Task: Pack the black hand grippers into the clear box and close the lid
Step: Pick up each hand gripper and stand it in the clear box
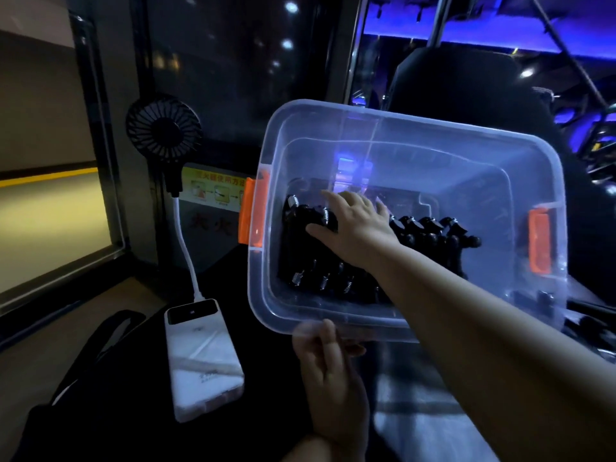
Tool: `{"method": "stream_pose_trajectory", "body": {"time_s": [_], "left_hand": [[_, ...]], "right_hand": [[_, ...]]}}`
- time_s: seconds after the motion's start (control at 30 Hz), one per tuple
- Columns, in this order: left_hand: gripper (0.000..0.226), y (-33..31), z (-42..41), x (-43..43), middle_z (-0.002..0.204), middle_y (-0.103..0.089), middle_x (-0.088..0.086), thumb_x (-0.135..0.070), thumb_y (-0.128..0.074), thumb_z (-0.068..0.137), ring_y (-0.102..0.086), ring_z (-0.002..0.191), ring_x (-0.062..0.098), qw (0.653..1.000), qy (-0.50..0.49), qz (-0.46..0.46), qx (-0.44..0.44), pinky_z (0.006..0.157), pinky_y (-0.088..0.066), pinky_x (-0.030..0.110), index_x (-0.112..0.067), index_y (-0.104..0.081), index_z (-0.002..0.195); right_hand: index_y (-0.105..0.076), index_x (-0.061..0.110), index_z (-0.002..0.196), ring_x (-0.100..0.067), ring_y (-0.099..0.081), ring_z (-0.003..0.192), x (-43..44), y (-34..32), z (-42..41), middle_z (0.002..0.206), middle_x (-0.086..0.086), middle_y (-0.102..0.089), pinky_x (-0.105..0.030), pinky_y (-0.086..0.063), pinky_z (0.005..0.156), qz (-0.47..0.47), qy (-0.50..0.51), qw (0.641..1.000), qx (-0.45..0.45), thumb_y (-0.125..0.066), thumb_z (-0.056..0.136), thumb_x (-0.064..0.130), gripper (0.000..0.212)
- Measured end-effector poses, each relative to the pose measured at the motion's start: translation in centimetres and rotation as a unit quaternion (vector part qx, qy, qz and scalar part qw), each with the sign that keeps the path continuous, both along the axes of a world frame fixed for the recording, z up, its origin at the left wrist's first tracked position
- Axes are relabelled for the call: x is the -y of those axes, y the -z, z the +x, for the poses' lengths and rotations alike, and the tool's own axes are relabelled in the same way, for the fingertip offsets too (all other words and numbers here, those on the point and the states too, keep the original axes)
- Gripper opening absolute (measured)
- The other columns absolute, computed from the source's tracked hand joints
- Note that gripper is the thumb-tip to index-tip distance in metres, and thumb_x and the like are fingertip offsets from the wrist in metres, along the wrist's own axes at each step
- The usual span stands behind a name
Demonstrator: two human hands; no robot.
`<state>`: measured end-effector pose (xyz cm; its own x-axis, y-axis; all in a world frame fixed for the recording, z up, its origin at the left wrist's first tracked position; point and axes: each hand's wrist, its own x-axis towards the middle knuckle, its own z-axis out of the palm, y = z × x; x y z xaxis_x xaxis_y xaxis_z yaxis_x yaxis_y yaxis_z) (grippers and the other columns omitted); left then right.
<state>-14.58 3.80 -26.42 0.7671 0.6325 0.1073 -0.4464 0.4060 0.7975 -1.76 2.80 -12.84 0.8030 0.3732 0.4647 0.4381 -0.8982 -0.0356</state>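
Note:
The clear box [333, 321] with orange side latches is tilted toward me, its lid off and out of view. Several black hand grippers [310, 261] with metal springs lie packed across its bottom, and more grippers [430, 231] sit to the right. My right hand [353, 221] reaches inside the box and rests flat on the grippers, fingers spread. My left hand [330, 371] holds the box by its near rim from below, fingers curled against the plastic.
A white power bank [203, 358] lies at the left, wired to a small black fan [163, 128] that stands upright. A dark bag strap [100, 345] lies at lower left. A dark seat back [466, 88] stands behind the box. Windows are at the left.

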Motion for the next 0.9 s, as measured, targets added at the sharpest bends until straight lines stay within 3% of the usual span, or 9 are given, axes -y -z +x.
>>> {"method": "stream_pose_trajectory", "body": {"time_s": [0.07, 0.13, 0.23, 0.3, 0.57, 0.73, 0.9], "left_hand": [[0.036, -0.3, 0.1, -1.1, 0.089, -0.068, 0.021, -0.077, -0.060, 0.062, -0.064, 0.082, 0.037, 1.000, -0.005, 0.003, 0.005, 0.077, -0.051, 0.044, -0.046, -0.056, 0.079], [0.013, -0.1, -0.3, -0.4, 0.097, -0.066, 0.023, -0.056, -0.056, 0.083, -0.062, 0.091, 0.041, 1.000, -0.016, 0.005, -0.010, 0.083, -0.050, 0.044, -0.043, -0.053, 0.082], [0.012, -0.4, -0.3, -0.5, 0.083, -0.070, 0.017, -0.034, -0.043, 0.098, -0.066, 0.077, 0.030, 0.999, -0.029, 0.015, 0.018, 0.065, -0.051, 0.021, -0.025, -0.047, 0.092], [0.014, -1.4, -0.8, -0.5, 0.071, -0.070, 0.014, -0.025, -0.036, 0.101, -0.067, 0.068, 0.024, 0.999, -0.033, 0.019, 0.027, 0.059, -0.051, 0.020, -0.016, -0.043, 0.093], [0.017, -1.9, -1.4, 0.1, 0.069, -0.069, 0.003, -0.013, -0.053, 0.094, -0.068, 0.074, 0.012, 0.996, -0.032, 0.081, 0.018, 0.076, -0.052, 0.029, -0.012, -0.036, 0.095], [0.017, -2.1, -1.2, 0.2, 0.072, -0.066, 0.008, -0.011, -0.053, 0.094, -0.067, 0.067, 0.008, 0.994, -0.058, 0.094, 0.021, 0.065, -0.052, 0.019, -0.013, -0.036, 0.093], [0.018, -1.8, -1.0, 0.3, 0.072, -0.065, 0.009, -0.014, -0.052, 0.095, -0.066, 0.062, 0.006, 0.992, -0.073, 0.105, 0.017, 0.061, -0.051, 0.014, -0.009, -0.035, 0.101]], "right_hand": [[-0.030, 0.032, 0.145, -0.022, -0.023, 0.140, 2.3, 0.1, -1.0, 0.146, -0.001, -0.037, -0.051, -0.015, 0.114, 0.024, 0.010, 0.999, 0.022, -0.043, 0.086, 0.067, 0.070], [-0.036, 0.033, 0.142, -0.022, -0.024, 0.139, 5.0, 0.3, -2.0, 0.143, -0.001, -0.042, -0.047, -0.021, 0.111, 0.044, 0.036, 0.998, 0.035, -0.043, 0.086, 0.066, 0.065], [-0.048, 0.037, 0.133, -0.023, -0.028, 0.136, 9.2, 0.6, -3.7, 0.137, 0.000, -0.049, -0.046, -0.024, 0.106, 0.074, 0.090, 0.993, 0.037, -0.043, 0.089, 0.061, 0.051], [-0.055, 0.037, 0.126, -0.024, -0.031, 0.132, 11.7, 0.9, -4.7, 0.132, 0.001, -0.054, -0.045, -0.027, 0.103, 0.086, 0.113, 0.989, 0.041, -0.043, 0.090, 0.060, 0.045], [-0.064, 0.038, 0.112, -0.020, -0.036, 0.127, 16.9, 3.2, -7.9, 0.120, 0.005, -0.060, -0.042, -0.025, 0.101, 0.045, 0.138, 0.988, 0.055, -0.048, 0.086, 0.062, 0.039], [-0.067, 0.034, 0.107, -0.021, -0.044, 0.118, 19.6, 5.1, -9.0, 0.108, 0.004, -0.065, -0.034, -0.018, 0.097, -0.001, 0.136, 0.987, 0.089, -0.052, 0.087, 0.059, 0.036], [-0.068, 0.028, 0.110, -0.025, -0.046, 0.119, 21.5, 6.5, -10.2, 0.111, 0.002, -0.063, -0.039, -0.025, 0.099, 0.055, 0.119, 0.984, 0.118, -0.061, 0.086, 0.049, 0.032]]}}
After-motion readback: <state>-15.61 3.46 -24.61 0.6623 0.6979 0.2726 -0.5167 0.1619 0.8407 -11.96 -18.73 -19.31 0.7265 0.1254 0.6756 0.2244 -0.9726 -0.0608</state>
